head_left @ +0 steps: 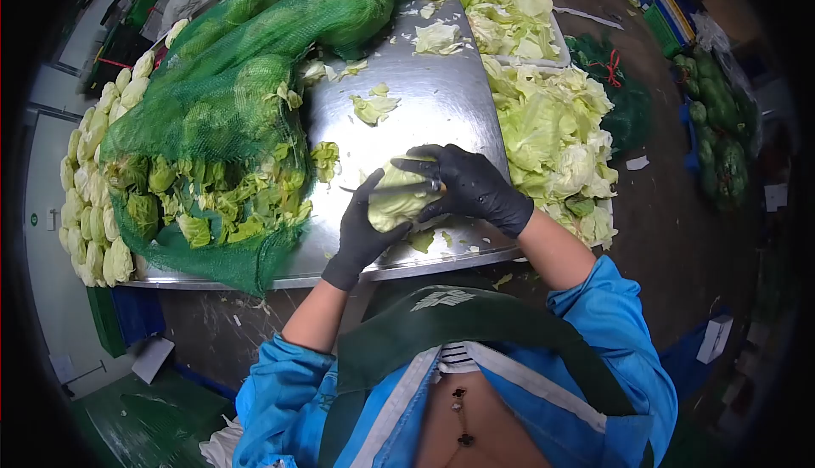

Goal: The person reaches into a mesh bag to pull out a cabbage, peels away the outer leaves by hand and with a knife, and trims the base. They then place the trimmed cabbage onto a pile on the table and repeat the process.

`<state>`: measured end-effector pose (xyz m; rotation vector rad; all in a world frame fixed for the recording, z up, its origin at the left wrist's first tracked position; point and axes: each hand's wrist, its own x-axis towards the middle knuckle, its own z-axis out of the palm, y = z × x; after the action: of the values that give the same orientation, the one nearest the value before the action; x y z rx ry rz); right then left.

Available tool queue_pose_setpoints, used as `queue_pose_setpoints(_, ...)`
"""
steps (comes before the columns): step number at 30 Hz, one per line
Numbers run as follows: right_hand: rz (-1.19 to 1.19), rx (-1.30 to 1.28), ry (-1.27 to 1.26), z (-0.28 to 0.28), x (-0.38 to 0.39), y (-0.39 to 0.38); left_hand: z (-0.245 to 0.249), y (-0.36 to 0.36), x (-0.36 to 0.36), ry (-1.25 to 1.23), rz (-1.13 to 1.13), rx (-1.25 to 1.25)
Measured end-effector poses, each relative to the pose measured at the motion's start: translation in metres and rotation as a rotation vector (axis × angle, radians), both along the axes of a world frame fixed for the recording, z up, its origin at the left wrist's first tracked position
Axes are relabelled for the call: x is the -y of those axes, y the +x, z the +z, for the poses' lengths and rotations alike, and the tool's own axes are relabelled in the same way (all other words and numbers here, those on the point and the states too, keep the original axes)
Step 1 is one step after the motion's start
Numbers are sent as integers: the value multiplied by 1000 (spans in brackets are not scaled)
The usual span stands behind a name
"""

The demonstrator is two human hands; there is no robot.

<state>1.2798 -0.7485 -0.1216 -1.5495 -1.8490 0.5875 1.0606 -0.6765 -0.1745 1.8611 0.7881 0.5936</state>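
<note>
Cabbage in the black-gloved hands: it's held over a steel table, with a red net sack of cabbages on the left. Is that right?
Not quite. The net sack is green, not red, as the head view shows. The rest stands: the left hand and right hand, in black gloves, hold the cabbage over the steel table, with the sack on the left.

Bright, even overhead light; the steel table [441, 103] throws soft glare near its middle, and shadows are faint. Strong fisheye bend with a black vignette at the corners and edges. Centre is sharp, while floor [671, 205] and far edges go dim and slightly soft.
</note>
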Motion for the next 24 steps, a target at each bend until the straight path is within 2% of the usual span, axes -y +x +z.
queue_pose_setpoints(1, 70, 37, -78, 3, -2, 4, 2, 1, 0, 5, -37, -11)
queue_pose_setpoints(3, 86, -199, -263, -22, -8, 27, 7, -4, -9, 76, -161, -57)
queue_pose_setpoints(5, 46, -219, -293, -7, -4, 22, 32, 5, -4, 200, -214, -154)
queue_pose_setpoints(7, 65, -5, 32, 9, 2, 2, 16, 13, -6, 372, -248, -40)
queue_pose_setpoints(8, 132, 39, -41, 15, 0, -2, 15, 9, -4, 502, -266, -117)
queue_pose_setpoints(9, 130, 39, -38, 12, -2, -1, 12, 9, -5, 505, -268, -117)
queue_pose_setpoints(11, 192, -155, -215, -7, -13, 9, 4, 7, -7, 191, -277, 52)
queue_pose_setpoints(12, 165, -404, -305, -21, -19, 22, 10, -3, -9, 203, -286, -142)
queue_pose_setpoints(13, -46, -316, -394, -4, -20, 31, 10, -7, -10, 108, -258, -147)
queue_pose_setpoints(15, -334, -109, -203, -48, -4, 62, -14, -23, -14, 32, -159, -31)
queue_pose_setpoints(17, -453, -253, -97, -46, 12, 40, -21, -27, -15, -35, -111, 24)
queue_pose_setpoints(19, -233, -504, 26, -50, 20, -3, -22, -25, -13, -122, -56, 77)
queue_pose_setpoints(22, -331, -358, 86, -57, 20, -29, -18, -17, -14, -171, 1, 116)
queue_pose_setpoints(24, -517, -661, 121, -76, 17, -34, -15, -13, -23, -133, 36, 104)
